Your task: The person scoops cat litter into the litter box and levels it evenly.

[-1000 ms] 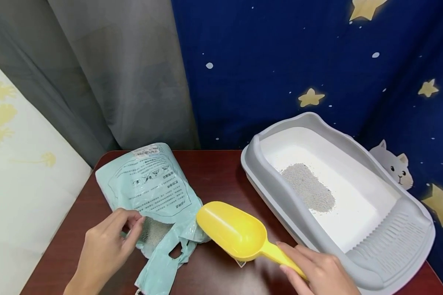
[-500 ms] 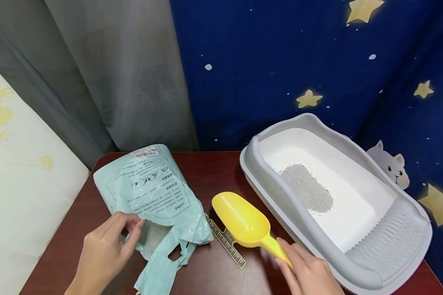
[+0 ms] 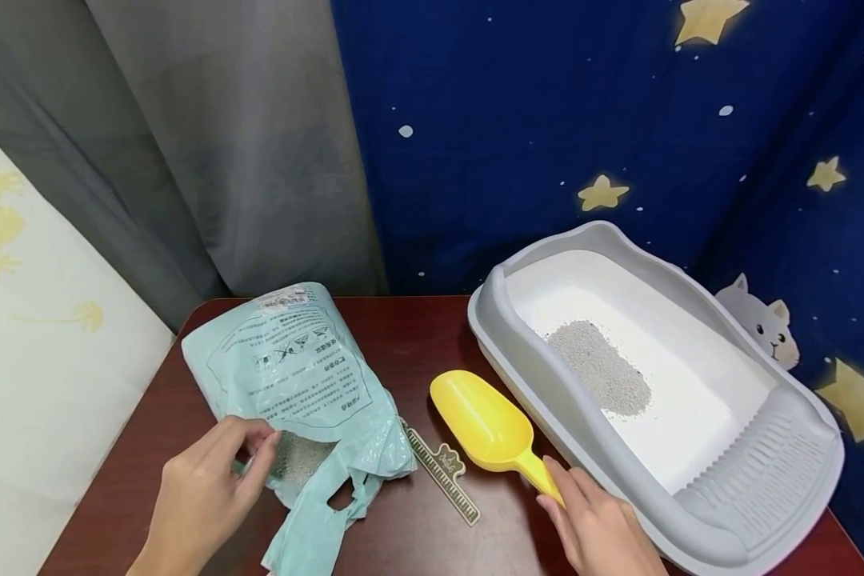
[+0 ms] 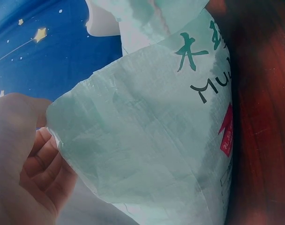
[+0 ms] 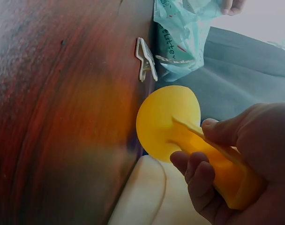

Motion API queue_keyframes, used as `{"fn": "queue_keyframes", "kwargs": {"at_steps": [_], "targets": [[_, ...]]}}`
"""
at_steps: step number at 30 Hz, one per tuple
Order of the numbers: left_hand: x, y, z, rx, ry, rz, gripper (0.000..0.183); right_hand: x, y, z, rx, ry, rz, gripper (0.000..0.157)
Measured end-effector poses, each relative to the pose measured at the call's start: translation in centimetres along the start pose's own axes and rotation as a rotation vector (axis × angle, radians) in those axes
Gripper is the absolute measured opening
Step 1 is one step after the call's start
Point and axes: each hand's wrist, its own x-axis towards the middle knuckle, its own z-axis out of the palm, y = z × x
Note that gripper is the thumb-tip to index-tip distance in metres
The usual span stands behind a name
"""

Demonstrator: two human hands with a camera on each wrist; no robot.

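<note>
My left hand pinches the opened edge of a pale green plastic bag of cat litter. Grey granules show in the bag's mouth. In the left wrist view, thumb and fingers hold the bag's rim. My right hand grips the handle of a yellow scoop, its bowl facing up with nothing in it. The scoop is between the bag and a grey-rimmed litter box, beside the box's near wall. A patch of grey litter lies on the box's white floor.
A flat, patterned clip lies on the dark red table beside the bag, left of the scoop. Behind the table hang a grey curtain and a blue starry one. A pale wall borders the left side.
My right hand has drawn the scoop rightward, away from the bag and toward the litter box, uncovering the clip. The left hand stays at the bag's edge.
</note>
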Motion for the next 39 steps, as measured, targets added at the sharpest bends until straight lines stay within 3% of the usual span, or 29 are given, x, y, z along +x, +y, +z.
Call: {"fn": "queue_keyframes", "kwargs": {"at_steps": [11,16,19,23,28,39], "targets": [[0.1,0.0,0.0,-0.008,0.001,0.003,0.043,0.3,-0.3,0.7,-0.056,-0.017,0.015,0.067],[0.0,-0.1,0.1,-0.012,0.001,0.005,0.043,0.0,-0.4,1.1,-0.081,-0.077,0.055,0.071],[-0.1,-0.1,0.1,-0.018,0.003,0.007,0.043,-0.4,-0.3,1.3,-0.089,-0.120,0.087,0.064],[-0.2,-0.2,0.2,-0.026,0.007,0.007,0.043,-0.7,-0.2,1.5,-0.107,-0.154,0.107,0.042],[-0.3,-0.1,0.2,-0.024,0.012,0.003,0.043,-0.6,-0.2,1.8,-0.118,-0.192,0.115,0.058],[0.1,0.0,0.0,-0.018,-0.004,0.006,0.043,-0.7,-0.1,2.0,-0.132,-0.195,0.102,0.045]]}}
